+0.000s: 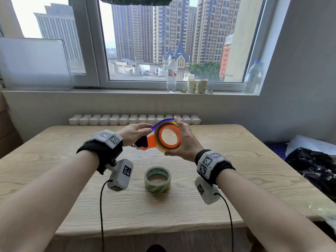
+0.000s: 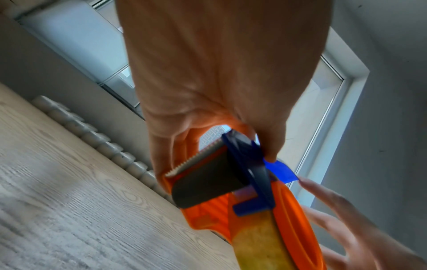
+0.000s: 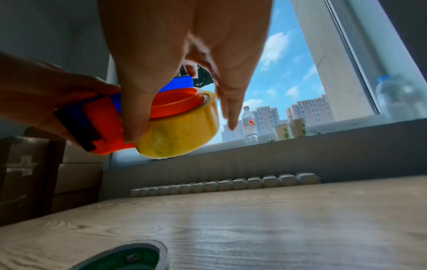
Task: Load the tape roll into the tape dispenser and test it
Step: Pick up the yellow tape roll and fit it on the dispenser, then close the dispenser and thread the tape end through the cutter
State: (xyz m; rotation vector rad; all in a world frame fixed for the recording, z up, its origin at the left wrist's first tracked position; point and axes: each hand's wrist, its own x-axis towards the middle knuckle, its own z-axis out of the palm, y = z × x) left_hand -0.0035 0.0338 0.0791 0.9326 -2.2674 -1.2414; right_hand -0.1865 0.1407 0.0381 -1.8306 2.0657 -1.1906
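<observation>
Dispenser (image 1: 145, 142) and yellow tape roll (image 1: 168, 138) held up over the table (image 1: 236, 160).
Left hand (image 1: 133, 132) grips the stiff cutter end; right hand (image 1: 185, 140) cradles the roll seated on the hub, thumb pressing (light, slick plastic; hold by the rims, clear of the teeth).

Black wristbands (image 1: 101, 151) carry white marker-tagged camera blocks (image 1: 121, 174) with black cables (image 1: 101, 206).

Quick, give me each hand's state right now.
Left hand: grips the cutter end of the tape dispenser.
Right hand: holds the yellow tape roll on the dispenser's hub.
</observation>
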